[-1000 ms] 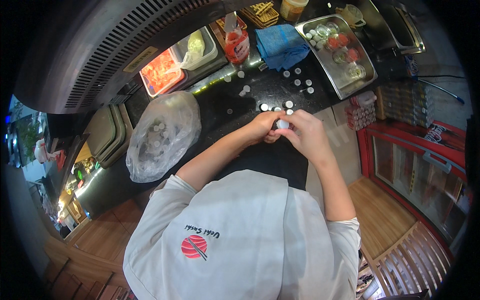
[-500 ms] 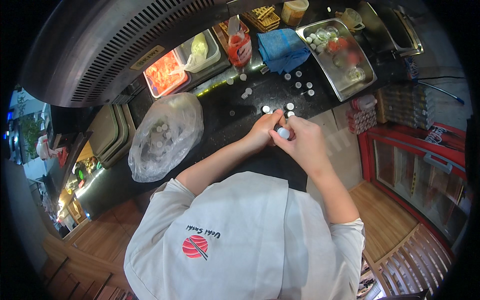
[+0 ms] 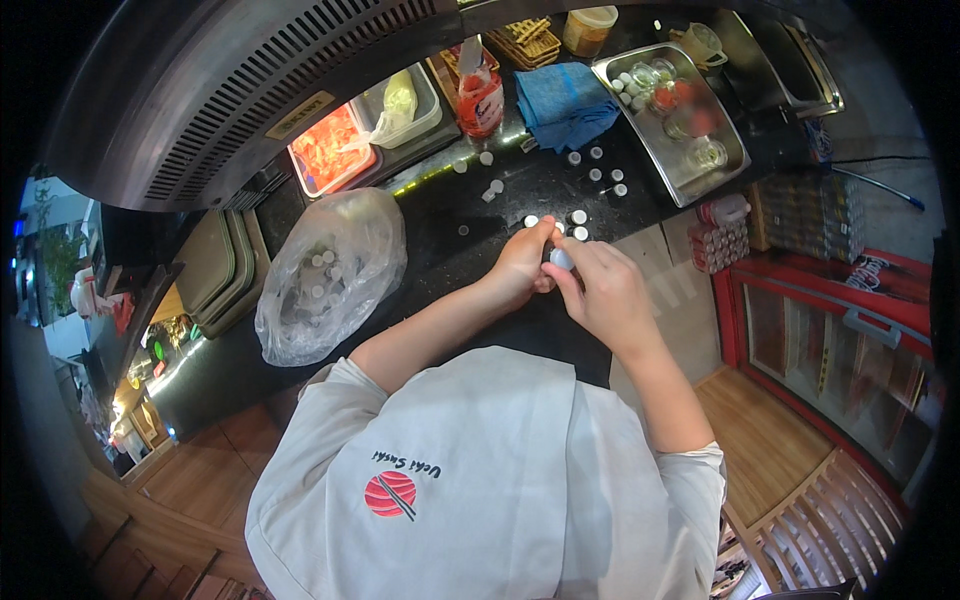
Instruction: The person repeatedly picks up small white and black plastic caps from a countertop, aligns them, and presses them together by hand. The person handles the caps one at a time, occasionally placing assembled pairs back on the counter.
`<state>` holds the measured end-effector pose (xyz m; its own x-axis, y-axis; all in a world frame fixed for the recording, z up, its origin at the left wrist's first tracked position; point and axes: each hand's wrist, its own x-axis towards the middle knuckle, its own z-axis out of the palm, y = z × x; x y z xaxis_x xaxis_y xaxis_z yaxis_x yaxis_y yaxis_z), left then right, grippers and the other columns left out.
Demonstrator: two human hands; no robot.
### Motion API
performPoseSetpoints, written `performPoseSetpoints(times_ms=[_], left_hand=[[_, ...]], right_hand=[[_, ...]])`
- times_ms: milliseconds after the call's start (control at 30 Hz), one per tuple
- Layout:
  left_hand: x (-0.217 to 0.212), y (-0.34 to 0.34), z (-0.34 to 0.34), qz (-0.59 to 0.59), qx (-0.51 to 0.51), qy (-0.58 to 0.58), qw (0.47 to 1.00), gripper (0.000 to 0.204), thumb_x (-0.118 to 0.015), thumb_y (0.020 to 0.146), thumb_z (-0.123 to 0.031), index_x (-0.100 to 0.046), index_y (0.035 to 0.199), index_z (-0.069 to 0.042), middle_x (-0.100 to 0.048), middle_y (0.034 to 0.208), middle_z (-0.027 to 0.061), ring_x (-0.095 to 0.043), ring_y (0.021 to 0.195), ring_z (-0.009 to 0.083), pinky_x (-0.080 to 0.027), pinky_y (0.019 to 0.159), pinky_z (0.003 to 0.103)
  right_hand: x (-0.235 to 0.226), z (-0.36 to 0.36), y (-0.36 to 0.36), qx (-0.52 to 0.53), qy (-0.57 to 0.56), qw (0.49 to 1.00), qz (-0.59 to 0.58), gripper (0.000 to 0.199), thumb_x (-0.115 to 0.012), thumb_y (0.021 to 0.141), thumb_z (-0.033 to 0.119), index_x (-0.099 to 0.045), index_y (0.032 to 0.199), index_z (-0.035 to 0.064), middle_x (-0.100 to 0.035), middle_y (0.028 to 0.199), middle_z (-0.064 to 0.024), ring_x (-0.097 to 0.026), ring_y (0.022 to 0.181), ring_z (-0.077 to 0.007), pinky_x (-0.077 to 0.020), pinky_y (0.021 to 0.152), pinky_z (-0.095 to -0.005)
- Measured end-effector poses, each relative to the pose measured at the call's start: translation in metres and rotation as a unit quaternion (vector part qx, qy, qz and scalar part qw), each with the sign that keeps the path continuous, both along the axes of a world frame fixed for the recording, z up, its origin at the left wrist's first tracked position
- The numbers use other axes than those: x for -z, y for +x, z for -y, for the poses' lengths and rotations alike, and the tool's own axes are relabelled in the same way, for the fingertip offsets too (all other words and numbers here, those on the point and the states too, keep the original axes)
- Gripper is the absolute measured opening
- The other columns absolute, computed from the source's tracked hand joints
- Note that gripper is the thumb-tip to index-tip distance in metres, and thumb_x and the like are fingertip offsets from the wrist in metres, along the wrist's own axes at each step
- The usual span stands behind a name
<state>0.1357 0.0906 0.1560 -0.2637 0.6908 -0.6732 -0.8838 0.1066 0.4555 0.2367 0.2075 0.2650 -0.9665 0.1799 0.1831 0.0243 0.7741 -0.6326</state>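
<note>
Between my two hands is a small container with a white cap (image 3: 561,259), its lower part hidden by fingers. My left hand (image 3: 518,263) is closed round its body. The thumb and fingers of my right hand (image 3: 606,291) pinch at the cap. Just beyond my hands stand several more small white-capped containers (image 3: 579,217) on the black counter (image 3: 440,260). Further back is another group of these small containers (image 3: 596,174). To the left lies a clear plastic bag (image 3: 345,225) with several small white-lidded pieces inside.
At the back right, a steel tray (image 3: 690,185) holds clear cups and small white-capped containers. A folded blue cloth (image 3: 566,102) lies beside it. Tubs of orange food (image 3: 330,150) and pale green food (image 3: 397,100) sit left of a red squeeze bottle (image 3: 480,103). A metal hood (image 3: 225,100) overhangs the left.
The fingers of my right hand have shifted on the cap, which now sits slightly higher and more to the left. My left hand keeps its hold.
</note>
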Motion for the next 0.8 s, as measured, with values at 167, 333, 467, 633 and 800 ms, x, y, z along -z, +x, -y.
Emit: performPoseSetpoints(times_ms=[167,333,467,633,800], left_hand=[[-0.001,0.005,0.001,-0.056,-0.005,0.035,0.998,0.040,-0.043,0.109,-0.044,-0.061,0.095,-0.011,-0.056,0.067,0.0015,-0.047,0.049,0.0110,-0.032,0.043,0.027],[-0.003,0.008,-0.004,-0.026,0.061,0.001,0.998,0.042,-0.040,0.109,-0.043,-0.058,0.093,-0.009,-0.040,0.053,-0.0017,-0.032,0.038,0.0088,-0.022,0.038,0.027],[-0.019,0.001,-0.003,0.023,0.128,0.000,0.992,0.040,-0.040,0.109,-0.042,-0.056,0.090,-0.010,-0.038,0.052,-0.0028,-0.031,0.037,0.0087,-0.022,0.037,0.027],[-0.025,0.007,-0.006,-0.002,0.071,-0.027,0.997,0.042,-0.038,0.110,-0.043,-0.056,0.092,-0.010,-0.038,0.052,-0.0027,-0.031,0.037,0.0092,-0.023,0.037,0.027],[-0.042,-0.008,-0.001,-0.052,0.060,0.101,0.992,0.045,-0.039,0.109,-0.047,-0.059,0.101,-0.008,-0.048,0.061,0.0013,-0.041,0.045,0.0103,-0.031,0.041,0.028]], right_hand=[[0.017,0.007,0.001,0.096,-0.054,0.994,0.004,0.031,-0.082,0.086,0.019,-0.069,0.107,0.0016,-0.066,0.075,-0.0112,-0.064,0.061,-0.0267,-0.0516,0.060,-0.0393],[-0.002,-0.012,-0.001,0.003,-0.034,0.999,0.035,0.032,-0.083,0.082,0.017,-0.069,0.107,0.0022,-0.065,0.081,-0.0118,-0.065,0.071,-0.0294,-0.0520,0.065,-0.0400],[-0.007,-0.030,0.002,-0.114,-0.004,0.993,0.026,0.032,-0.080,0.081,0.012,-0.069,0.109,0.0030,-0.063,0.084,-0.0131,-0.064,0.077,-0.0324,-0.0515,0.069,-0.0410],[-0.010,-0.028,0.001,-0.085,-0.032,0.995,0.048,0.026,-0.076,0.083,0.011,-0.068,0.107,0.0051,-0.066,0.089,-0.0159,-0.065,0.085,-0.0370,-0.0531,0.076,-0.0456],[-0.018,-0.026,0.005,-0.010,-0.084,0.996,-0.006,0.027,-0.078,0.082,0.009,-0.070,0.108,0.0027,-0.066,0.083,-0.0142,-0.065,0.074,-0.0298,-0.0537,0.068,-0.0383]])
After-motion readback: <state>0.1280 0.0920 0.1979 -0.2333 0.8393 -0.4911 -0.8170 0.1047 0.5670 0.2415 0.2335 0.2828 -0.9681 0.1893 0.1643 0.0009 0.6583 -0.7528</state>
